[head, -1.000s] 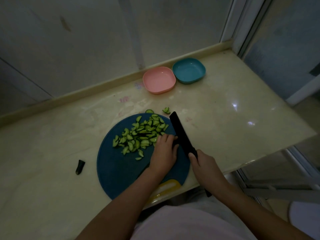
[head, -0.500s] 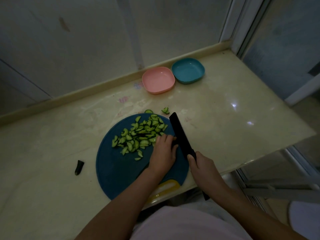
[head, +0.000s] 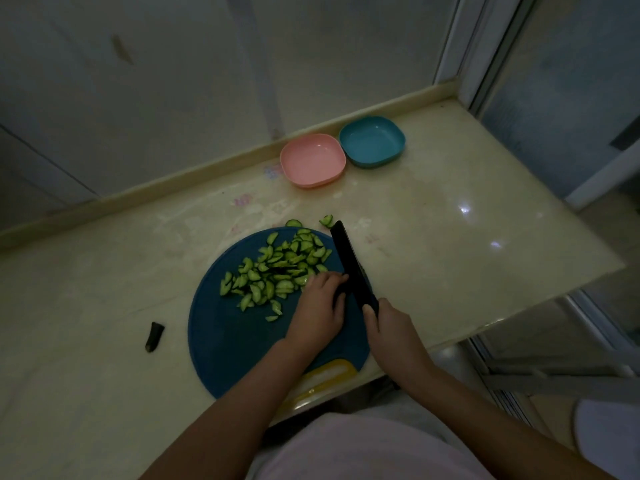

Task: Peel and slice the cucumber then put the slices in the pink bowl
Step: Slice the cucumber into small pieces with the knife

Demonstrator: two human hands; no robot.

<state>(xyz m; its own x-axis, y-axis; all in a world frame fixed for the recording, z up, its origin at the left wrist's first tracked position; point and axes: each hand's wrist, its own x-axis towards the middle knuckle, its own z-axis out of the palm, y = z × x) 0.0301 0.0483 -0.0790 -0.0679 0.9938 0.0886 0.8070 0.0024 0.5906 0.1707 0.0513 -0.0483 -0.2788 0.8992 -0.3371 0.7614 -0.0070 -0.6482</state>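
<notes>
On the cutting board (head: 228, 341), cucumber slices (head: 273, 275) lay just beyond the left hand (head: 318, 313), its grasp hidden; the right hand (head: 394, 337) gripped the knife (head: 349, 261) alongside.

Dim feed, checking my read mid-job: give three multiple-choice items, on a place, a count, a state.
1. Where is the pink bowl? A) beside the blue bowl B) on the floor C) on a shelf
2. How many bowls are on the counter? A) one B) two C) four
3. The pink bowl is: A) full B) upside down C) empty
Answers: 1 A, they sit side by side; 2 B, one pink, one blue; 3 C, the slices lie on the cutting board.
</notes>
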